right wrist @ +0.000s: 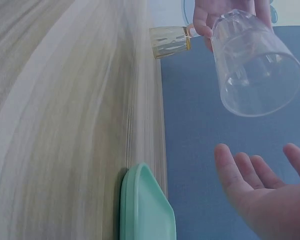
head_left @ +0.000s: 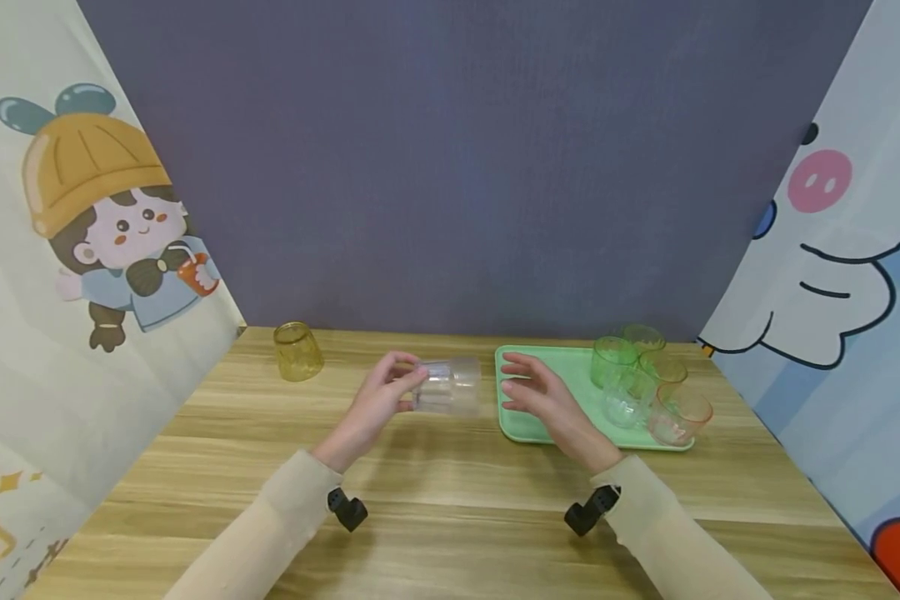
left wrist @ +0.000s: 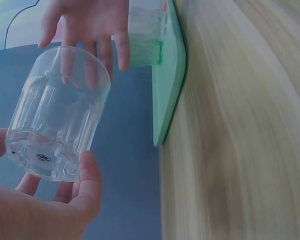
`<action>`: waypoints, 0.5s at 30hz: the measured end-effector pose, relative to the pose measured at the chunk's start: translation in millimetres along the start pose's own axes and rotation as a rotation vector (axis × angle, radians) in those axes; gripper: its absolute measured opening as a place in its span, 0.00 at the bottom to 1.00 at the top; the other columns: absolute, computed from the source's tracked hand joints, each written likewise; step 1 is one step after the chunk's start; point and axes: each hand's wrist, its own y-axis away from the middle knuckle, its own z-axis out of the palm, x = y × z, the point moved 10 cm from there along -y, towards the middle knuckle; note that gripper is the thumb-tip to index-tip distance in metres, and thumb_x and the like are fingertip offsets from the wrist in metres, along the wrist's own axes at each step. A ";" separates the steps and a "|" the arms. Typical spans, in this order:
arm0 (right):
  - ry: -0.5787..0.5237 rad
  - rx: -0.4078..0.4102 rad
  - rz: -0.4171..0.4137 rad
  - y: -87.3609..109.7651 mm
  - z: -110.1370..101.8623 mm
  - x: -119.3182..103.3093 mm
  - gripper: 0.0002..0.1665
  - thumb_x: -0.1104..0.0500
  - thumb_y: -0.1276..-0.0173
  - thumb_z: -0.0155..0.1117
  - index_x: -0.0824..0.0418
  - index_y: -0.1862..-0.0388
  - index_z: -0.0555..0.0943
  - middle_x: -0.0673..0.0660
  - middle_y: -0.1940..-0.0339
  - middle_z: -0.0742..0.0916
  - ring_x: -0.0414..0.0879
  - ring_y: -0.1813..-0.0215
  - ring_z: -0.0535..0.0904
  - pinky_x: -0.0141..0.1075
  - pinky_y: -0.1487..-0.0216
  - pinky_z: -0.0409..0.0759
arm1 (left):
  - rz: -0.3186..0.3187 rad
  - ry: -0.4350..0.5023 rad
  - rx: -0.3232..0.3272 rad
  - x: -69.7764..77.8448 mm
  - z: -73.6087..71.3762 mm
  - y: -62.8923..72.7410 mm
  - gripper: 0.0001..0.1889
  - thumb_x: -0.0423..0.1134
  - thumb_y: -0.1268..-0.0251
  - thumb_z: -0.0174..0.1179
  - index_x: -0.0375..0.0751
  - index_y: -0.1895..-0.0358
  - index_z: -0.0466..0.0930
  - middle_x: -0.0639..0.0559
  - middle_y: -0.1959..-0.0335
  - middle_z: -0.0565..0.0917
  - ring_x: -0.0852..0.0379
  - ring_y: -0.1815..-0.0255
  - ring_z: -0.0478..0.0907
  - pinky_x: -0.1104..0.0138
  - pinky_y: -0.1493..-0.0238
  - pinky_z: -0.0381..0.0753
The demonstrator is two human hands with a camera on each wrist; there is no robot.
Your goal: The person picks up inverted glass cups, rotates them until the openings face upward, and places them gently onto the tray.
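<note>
My left hand [head_left: 381, 398] grips a clear glass [head_left: 450, 387] by its base, above the wooden table. The glass lies on its side in the air, its mouth toward my right hand [head_left: 543, 400]. In the left wrist view the thumb and fingers of the left hand [left wrist: 45, 210] curl round the base of the glass [left wrist: 57, 117]. My right hand holds nothing; its fingers are spread and loosely bent, a short gap from the rim. In the right wrist view the right hand [right wrist: 270, 195] shows below the mouth of the glass [right wrist: 257, 70].
A light green tray [head_left: 547, 358] lies at the right of the table, under and beyond the right hand. Several tinted glasses stand on its right side, among them a green glass [head_left: 612, 363] and a pink-rimmed glass [head_left: 678, 418]. An amber glass [head_left: 298, 353] stands upside down at the back left.
</note>
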 end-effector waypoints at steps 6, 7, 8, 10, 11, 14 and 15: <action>-0.012 -0.016 -0.013 0.7 6.8 -2.2 0.38 0.58 0.26 0.62 0.63 0.21 0.61 0.70 0.28 0.70 0.62 0.33 0.72 0.55 0.38 0.79 | 0.004 0.018 -0.014 1.1 8.0 1.5 0.17 0.41 0.24 0.59 0.37 0.39 0.72 0.41 0.44 0.76 0.49 0.46 0.75 0.61 0.53 0.82; -0.015 -0.019 -0.013 0.9 7.9 -2.4 0.38 0.58 0.26 0.62 0.63 0.21 0.61 0.70 0.28 0.70 0.60 0.34 0.73 0.55 0.38 0.79 | 0.005 0.020 -0.017 1.1 9.2 1.5 0.17 0.41 0.24 0.59 0.37 0.40 0.71 0.41 0.44 0.76 0.49 0.46 0.75 0.61 0.53 0.82; -0.018 -0.022 -0.016 1.0 9.0 -2.6 0.38 0.58 0.26 0.62 0.64 0.21 0.60 0.71 0.28 0.70 0.60 0.34 0.74 0.54 0.39 0.79 | 0.007 0.022 -0.020 1.1 10.4 1.5 0.17 0.41 0.25 0.59 0.37 0.40 0.72 0.40 0.44 0.76 0.49 0.47 0.75 0.60 0.53 0.82; -0.019 -0.029 -0.021 0.9 10.5 -2.1 0.39 0.59 0.26 0.62 0.66 0.21 0.59 0.71 0.28 0.70 0.58 0.35 0.74 0.54 0.39 0.79 | 0.005 0.023 -0.024 0.6 12.5 1.8 0.17 0.41 0.25 0.59 0.38 0.40 0.72 0.41 0.44 0.75 0.49 0.46 0.75 0.60 0.53 0.82; -0.021 -0.032 -0.022 1.0 11.0 -1.8 0.39 0.59 0.25 0.62 0.66 0.21 0.59 0.71 0.28 0.70 0.58 0.35 0.74 0.54 0.39 0.79 | 0.006 0.023 -0.027 0.6 13.7 2.1 0.17 0.41 0.25 0.59 0.38 0.40 0.72 0.41 0.44 0.75 0.49 0.46 0.75 0.60 0.52 0.82; -0.032 -0.036 -0.019 1.3 12.2 -0.7 0.39 0.59 0.25 0.61 0.65 0.21 0.59 0.71 0.28 0.69 0.61 0.34 0.73 0.54 0.38 0.79 | -0.002 0.030 -0.038 0.0 17.2 2.9 0.17 0.42 0.24 0.59 0.39 0.40 0.72 0.41 0.43 0.75 0.48 0.45 0.75 0.59 0.51 0.82; -0.034 -0.038 -0.017 1.5 12.6 -0.3 0.38 0.59 0.25 0.61 0.64 0.21 0.59 0.71 0.28 0.69 0.63 0.33 0.72 0.54 0.38 0.79 | -0.004 0.030 -0.043 -0.1 18.4 3.2 0.17 0.42 0.24 0.59 0.39 0.40 0.72 0.41 0.43 0.75 0.48 0.45 0.75 0.59 0.51 0.82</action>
